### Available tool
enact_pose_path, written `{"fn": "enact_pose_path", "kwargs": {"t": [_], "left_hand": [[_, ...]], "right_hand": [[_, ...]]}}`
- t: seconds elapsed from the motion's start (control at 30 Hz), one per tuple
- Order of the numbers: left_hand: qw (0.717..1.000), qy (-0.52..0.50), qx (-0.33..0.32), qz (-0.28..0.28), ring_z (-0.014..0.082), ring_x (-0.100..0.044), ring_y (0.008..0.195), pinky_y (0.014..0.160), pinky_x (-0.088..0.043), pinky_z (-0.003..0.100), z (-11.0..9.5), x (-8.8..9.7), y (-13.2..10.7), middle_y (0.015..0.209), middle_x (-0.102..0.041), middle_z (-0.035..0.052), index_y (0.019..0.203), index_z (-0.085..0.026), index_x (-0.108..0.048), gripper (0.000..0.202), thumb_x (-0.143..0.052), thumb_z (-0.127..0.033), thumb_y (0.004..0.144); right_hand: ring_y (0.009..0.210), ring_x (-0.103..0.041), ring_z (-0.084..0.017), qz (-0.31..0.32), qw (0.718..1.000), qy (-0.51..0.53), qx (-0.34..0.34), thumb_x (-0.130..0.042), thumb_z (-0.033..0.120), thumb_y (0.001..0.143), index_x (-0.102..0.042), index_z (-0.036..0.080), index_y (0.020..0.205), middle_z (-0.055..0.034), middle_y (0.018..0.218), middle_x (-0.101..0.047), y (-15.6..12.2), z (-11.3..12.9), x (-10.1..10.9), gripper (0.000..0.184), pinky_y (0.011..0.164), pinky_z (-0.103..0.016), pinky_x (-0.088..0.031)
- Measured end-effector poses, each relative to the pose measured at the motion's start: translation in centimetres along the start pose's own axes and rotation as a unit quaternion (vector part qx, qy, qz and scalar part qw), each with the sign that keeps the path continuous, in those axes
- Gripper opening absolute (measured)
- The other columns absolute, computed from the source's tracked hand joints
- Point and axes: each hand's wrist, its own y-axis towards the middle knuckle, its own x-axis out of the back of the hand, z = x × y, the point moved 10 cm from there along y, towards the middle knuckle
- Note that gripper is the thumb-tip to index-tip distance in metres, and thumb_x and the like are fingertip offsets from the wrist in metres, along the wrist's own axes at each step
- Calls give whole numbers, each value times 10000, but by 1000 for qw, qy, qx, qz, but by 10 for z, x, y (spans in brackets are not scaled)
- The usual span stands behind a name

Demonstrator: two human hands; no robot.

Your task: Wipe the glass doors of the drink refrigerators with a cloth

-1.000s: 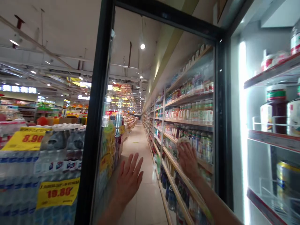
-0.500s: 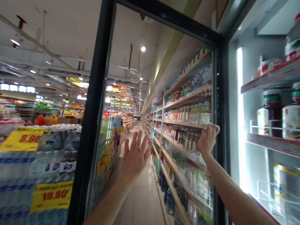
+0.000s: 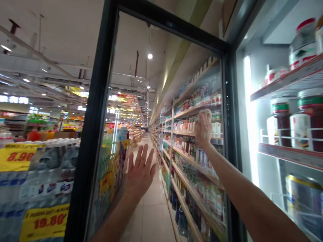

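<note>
A tall glass door [image 3: 141,111] with a black frame [image 3: 88,111] stands open in front of me. My left hand [image 3: 140,173] lies flat against the lower middle of the pane, fingers spread, holding nothing. Higher and to the right, my right hand [image 3: 203,131] presses a pale, crumpled cloth [image 3: 205,113] to the glass. Its fingers are wrapped over the cloth and somewhat blurred by motion. Shelves of bottles [image 3: 199,124] show in the pane behind the right hand.
To the right is a lit fridge with bottles [image 3: 279,121] on wire-fronted shelves [image 3: 290,156] and a large can [image 3: 304,198]. Stacked water bottles [image 3: 42,188] with yellow price signs [image 3: 45,222] stand left of the door. A tiled aisle floor [image 3: 151,215] shows through the glass.
My right hand has moved up and to the left across the glass with the cloth. My left hand remains flat on the pane. The view has shifted slightly to the right.
</note>
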Motion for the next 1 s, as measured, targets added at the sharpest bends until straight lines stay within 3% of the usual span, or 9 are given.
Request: {"fn": "enact_pose_path", "kwargs": {"t": [0.1,0.13,0.3,0.43,0.5,0.67,0.7,0.87,1.0], "left_hand": [[1000,7,-7,-5,246,-280,1354,1126,-147,460,0,-1,-1,1447,-328,91,1444,-241,-142,625,-438,-321,899],[1000,5,-8,-6,245,-282,1353,1126,-149,459,0,-1,-1,1446,-330,91,1444,-243,-138,626,-437,-325,900],[1000,-4,-5,-4,240,-291,1350,1127,-150,459,1,-1,-1,1442,-342,87,1442,-248,-148,610,-425,-334,905],[1000,-3,-5,-8,243,-287,1352,1122,-163,457,2,-1,-1,1440,-345,91,1440,-246,-165,601,-423,-336,905],[1000,-7,-2,-5,240,-288,1352,1124,-155,456,3,-1,-2,1441,-345,90,1438,-245,-182,596,-427,-340,903],[1000,2,-8,-3,222,-274,1358,1137,-126,422,0,0,-1,1440,-347,84,1423,-229,-258,565,-443,-319,896],[1000,5,-9,-3,220,-265,1362,1138,-122,419,0,1,-1,1441,-347,85,1420,-223,-269,558,-440,-318,897],[1000,9,-6,-3,221,-255,1367,1136,-125,431,2,-2,-2,1437,-357,95,1407,-214,-303,542,-438,-337,897],[1000,11,-10,-1,226,-270,1361,1132,-140,437,3,-4,-3,1426,-377,98,1383,-209,-355,509,-440,-334,896]], "right_hand": [[1357,-271,-205,110,972,24,204,-319,285,890,-414,218,1337,-54,1397,-428,-10,57,-22,462,1099,-443,-230],[1353,-279,-200,118,969,24,216,-320,281,890,-424,226,1329,-52,1393,-434,-10,59,-22,454,1101,-443,-226],[1358,-245,-275,-4,1000,0,1,-151,255,906,-359,17,1345,-211,1396,-373,14,14,0,541,1063,-511,-250],[1331,-322,-163,90,982,30,161,-309,297,890,-432,213,1330,-50,1369,-464,-9,76,-26,465,1094,-367,-279],[1334,-322,-154,126,967,31,220,-358,289,877,-416,264,1340,-25,1368,-469,-26,88,-31,467,1098,-376,-279],[1352,-289,-255,-17,999,-23,-32,-281,270,898,-373,177,1373,-127,1410,-400,-33,8,8,492,1046,-532,-297],[1356,-280,-255,-16,999,-17,-22,-286,269,897,-367,173,1376,-129,1411,-398,-38,9,10,495,1053,-524,-291],[1368,-261,-193,103,969,35,222,-364,237,874,-355,278,1379,-33,1393,-442,-72,83,-10,507,1112,-431,-225],[1374,-241,-238,9,1000,5,22,-295,257,894,-292,237,1412,-88,1421,-392,-59,59,1,518,1081,-492,-240]]}}
